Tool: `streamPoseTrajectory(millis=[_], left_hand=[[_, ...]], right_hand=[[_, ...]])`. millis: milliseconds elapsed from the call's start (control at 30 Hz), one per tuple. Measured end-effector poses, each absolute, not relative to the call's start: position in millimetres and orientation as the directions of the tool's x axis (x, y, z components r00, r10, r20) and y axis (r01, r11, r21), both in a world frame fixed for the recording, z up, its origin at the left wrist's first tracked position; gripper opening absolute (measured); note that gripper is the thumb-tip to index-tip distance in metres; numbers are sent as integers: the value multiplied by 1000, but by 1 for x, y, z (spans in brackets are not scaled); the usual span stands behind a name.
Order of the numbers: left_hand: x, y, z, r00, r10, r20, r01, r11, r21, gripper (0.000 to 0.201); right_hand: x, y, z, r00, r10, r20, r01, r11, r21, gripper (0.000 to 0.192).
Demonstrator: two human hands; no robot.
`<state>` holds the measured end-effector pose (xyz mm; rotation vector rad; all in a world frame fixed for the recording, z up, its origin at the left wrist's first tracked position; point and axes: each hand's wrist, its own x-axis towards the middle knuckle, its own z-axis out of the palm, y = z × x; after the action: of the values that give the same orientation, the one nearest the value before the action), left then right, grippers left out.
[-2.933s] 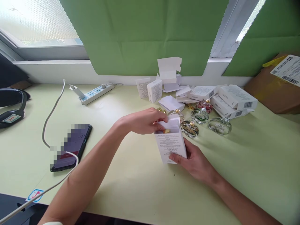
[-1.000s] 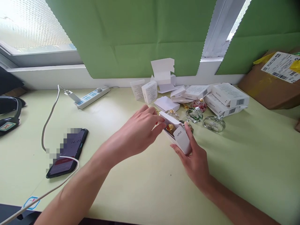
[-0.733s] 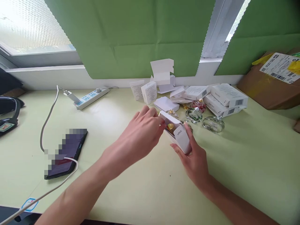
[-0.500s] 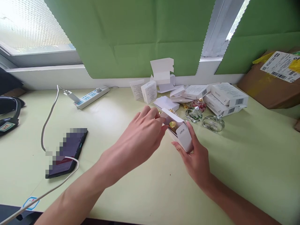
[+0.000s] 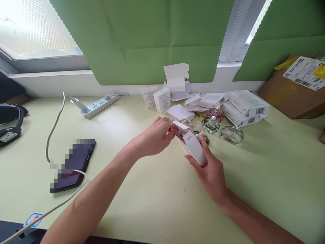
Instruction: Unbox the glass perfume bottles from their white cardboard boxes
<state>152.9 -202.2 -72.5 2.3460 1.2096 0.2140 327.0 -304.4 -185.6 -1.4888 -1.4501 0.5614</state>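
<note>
My right hand (image 5: pixel 212 173) grips a small white box (image 5: pixel 194 149) from its right side, thumb below and fingers along the far side. The box is tilted, its upper end open with flaps raised. Inside the opening shows a bit of a gold cap (image 5: pixel 181 135); the rest of that item is hidden. My left hand (image 5: pixel 157 135) is closed, fingertips pinching the left edge of the box's opening. Just behind the box stand small glass perfume bottles: a green-tinted bottle (image 5: pixel 210 125), a pink bottle (image 5: pixel 215 114) and a clear bottle (image 5: pixel 231 135), with others partly covered.
Several white cartons (image 5: pixel 248 102) and loose white card pieces (image 5: pixel 180 112) lie along the wall. A brown cardboard box (image 5: pixel 291 91) sits at far right. On the left are a phone (image 5: pixel 73 166), a white cable (image 5: pixel 54 125), a power strip (image 5: pixel 101 105) and headphones (image 5: pixel 12 125).
My left hand has shifted slightly up and left at the box's opening. The box has tipped a little, and less of the gold cap shows; another bottle behind it has come into sight.
</note>
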Motion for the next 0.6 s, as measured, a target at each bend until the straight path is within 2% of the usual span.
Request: streamPoseTrajectory(millis=[167,333,400,500,600], left_hand=[[154,-196,-73,547,829,-118,763,-436,476,28],[158,-198,-81,524,851,-2,765,-471,439,23],[160,-199,-83,536,844,11,744,-479,465,25],[162,-199,-82,534,844,50,708,-478,520,23],[162,-197,-79,480,862,160,697,-486,528,18]], right_hand=[[326,-307,-185,185,941,283,505,156,-849,68],[325,-303,-185,216,932,290,519,142,-843,68],[326,-302,-184,247,933,262,503,108,-858,69],[327,-300,-182,279,944,175,380,59,-923,73],[326,-299,-180,238,968,76,150,40,-988,73]])
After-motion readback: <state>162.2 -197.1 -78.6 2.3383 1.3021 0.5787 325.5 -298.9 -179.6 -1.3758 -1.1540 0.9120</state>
